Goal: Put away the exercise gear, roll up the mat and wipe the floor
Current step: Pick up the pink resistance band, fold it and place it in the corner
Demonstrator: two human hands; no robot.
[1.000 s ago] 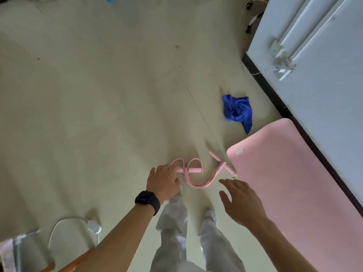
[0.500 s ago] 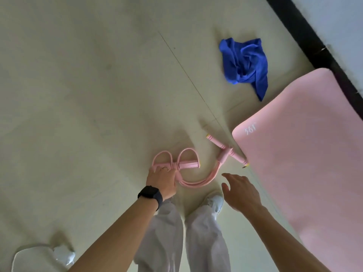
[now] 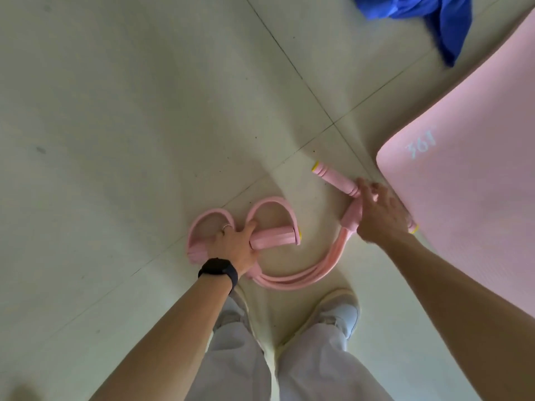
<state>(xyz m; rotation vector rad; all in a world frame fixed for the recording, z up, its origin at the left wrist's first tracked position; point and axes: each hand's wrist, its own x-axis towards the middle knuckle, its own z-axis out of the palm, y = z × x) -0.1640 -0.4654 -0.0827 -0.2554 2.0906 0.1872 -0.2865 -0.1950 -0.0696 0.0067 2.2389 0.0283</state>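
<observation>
The pale tiled floor [image 3: 130, 125] carries the pink mat [image 3: 469, 198], flat at my right, and a crumpled blue cloth [image 3: 419, 10] beyond it. The pink pedal puller [image 3: 295, 279] lies before my feet. My left hand [image 3: 234, 244] grips its foot bar. My right hand [image 3: 379, 215] covers its handle beside the mat's corner; whether those fingers curl round it, I cannot tell.

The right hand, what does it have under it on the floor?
Under the right hand lies the middle of the pink handle bar; both yellow-tipped ends stick out. Whether it really grips the bar cannot be seen, because the back of the hand covers that part.
</observation>
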